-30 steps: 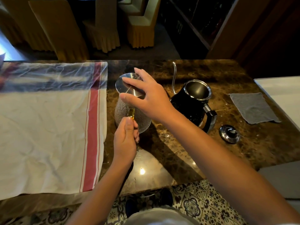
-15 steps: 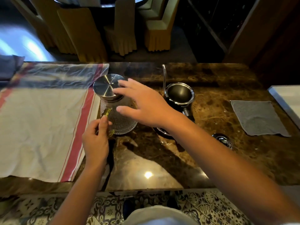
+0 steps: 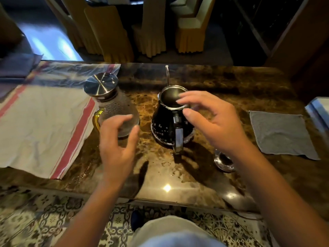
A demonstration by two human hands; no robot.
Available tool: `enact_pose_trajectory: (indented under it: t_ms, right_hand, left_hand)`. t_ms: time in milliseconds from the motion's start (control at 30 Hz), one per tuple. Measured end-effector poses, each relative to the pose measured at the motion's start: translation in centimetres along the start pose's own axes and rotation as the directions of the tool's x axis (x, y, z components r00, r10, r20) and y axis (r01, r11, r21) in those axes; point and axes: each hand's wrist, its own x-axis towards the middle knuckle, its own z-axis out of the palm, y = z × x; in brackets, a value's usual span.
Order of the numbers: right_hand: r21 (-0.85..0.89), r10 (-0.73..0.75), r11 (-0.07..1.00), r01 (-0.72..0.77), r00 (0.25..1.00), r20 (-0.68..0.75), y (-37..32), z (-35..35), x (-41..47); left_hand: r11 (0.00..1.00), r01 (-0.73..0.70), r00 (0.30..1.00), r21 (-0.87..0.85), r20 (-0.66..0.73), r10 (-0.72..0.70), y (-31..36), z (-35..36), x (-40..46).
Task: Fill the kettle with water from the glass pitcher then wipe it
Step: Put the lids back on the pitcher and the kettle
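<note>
The glass pitcher (image 3: 114, 107) with a steel lid and amber handle stands on the marble counter at the edge of the striped cloth. The black kettle (image 3: 165, 123), lid off, stands to its right with its handle toward me and thin spout pointing away. Its round steel lid (image 3: 223, 162) lies on the counter, partly behind my right wrist. My left hand (image 3: 117, 145) hovers just in front of the pitcher, fingers relaxed, holding nothing. Over the kettle's rim and handle floats my right hand (image 3: 211, 122), fingers spread and empty. A grey wiping cloth (image 3: 281, 132) lies flat at the right.
A white cloth with red stripes (image 3: 44, 125) covers the counter's left part. The brown marble counter (image 3: 178, 177) ends near me above a patterned tile floor. A white surface (image 3: 320, 111) sits at the far right. Covered chairs (image 3: 151, 32) stand beyond the counter.
My left hand has let go of the pitcher's handle and drawn back. My right hand has left the pitcher and moved right, over the kettle. The view has shifted.
</note>
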Motion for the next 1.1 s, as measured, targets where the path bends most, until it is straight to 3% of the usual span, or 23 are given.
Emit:
enact_pose_trajectory:
  t_ms: [167, 367, 500, 633, 733, 967, 1100]
  right_hand:
    - [-0.183, 0.232, 0.952, -0.246, 0.968, -0.093, 5.3, -2.9, -5.0]
    - [-0.433, 0.499, 0.749, -0.502, 0.857, -0.130, 9.9, -4.6, -9.8]
    - [-0.463, 0.538, 0.714, -0.525, 0.835, -0.117, 10.9, -4.3, -11.8]
    - [-0.418, 0.563, 0.713, -0.563, 0.815, -0.139, 11.5, -3.7, -12.5]
    - [-0.439, 0.571, 0.704, -0.558, 0.813, -0.116, 12.0, -3.3, -12.7]
    - [-0.397, 0.625, 0.699, -0.595, 0.778, -0.066, 12.1, -3.4, -12.5]
    - [-0.338, 0.588, 0.740, -0.581, 0.804, -0.094, 11.4, -3.4, -11.3]
  left_hand:
    - [0.984, 0.119, 0.974, -0.134, 0.206, -0.090, 2.8, 3.7, -1.0]
    - [0.957, 0.228, 0.940, -0.181, 0.298, -0.167, 4.7, 6.5, -1.3]
    - [0.938, 0.262, 0.941, -0.229, 0.276, -0.195, 4.5, 7.3, -1.5]
    - [0.876, 0.345, 0.903, -0.337, 0.375, -0.211, 4.0, 7.5, -1.5]
    - [0.869, 0.325, 0.899, -0.373, 0.407, -0.161, 3.7, 7.2, -1.2]
    - [0.837, 0.316, 0.937, -0.446, 0.285, -0.201, 2.0, 5.6, -1.7]
    - [0.857, 0.297, 0.942, -0.420, 0.276, -0.191, 1.6, 5.6, -1.5]
